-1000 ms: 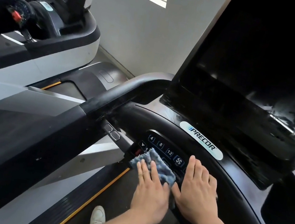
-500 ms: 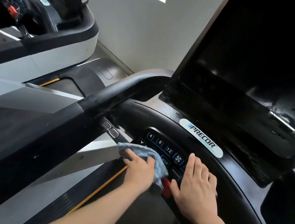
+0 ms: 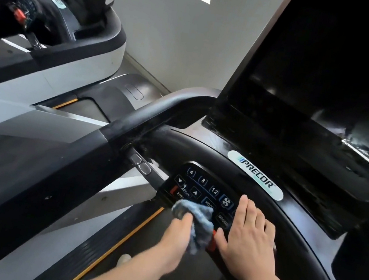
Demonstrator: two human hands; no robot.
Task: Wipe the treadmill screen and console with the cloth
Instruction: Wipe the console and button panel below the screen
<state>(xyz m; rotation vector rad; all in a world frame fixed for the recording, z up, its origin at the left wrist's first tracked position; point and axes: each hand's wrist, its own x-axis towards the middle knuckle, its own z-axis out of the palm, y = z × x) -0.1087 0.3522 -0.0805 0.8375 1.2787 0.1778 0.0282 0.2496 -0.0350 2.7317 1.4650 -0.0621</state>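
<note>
A black treadmill console (image 3: 200,155) curves below a large dark screen (image 3: 325,78) that tilts up at the upper right. Its button panel (image 3: 204,188) carries number, fan, mode and program keys. My left hand (image 3: 177,237) grips a crumpled blue-grey cloth (image 3: 196,218) at the panel's lower left edge, over the stop key. The hand is blurred. My right hand (image 3: 249,240) lies flat on the console's right half of the panel, fingers straight, thumb beside a red stop tab (image 3: 212,241).
A black handrail (image 3: 148,113) runs from the console's left side toward me. The belt (image 3: 155,270) with orange edge lines lies below the hands. A second treadmill (image 3: 47,46) stands at the left, and a grey wall with a window is behind.
My left hand with the cloth has shifted right and down along the panel's lower edge, back toward the right hand. The right hand has stayed flat in place.
</note>
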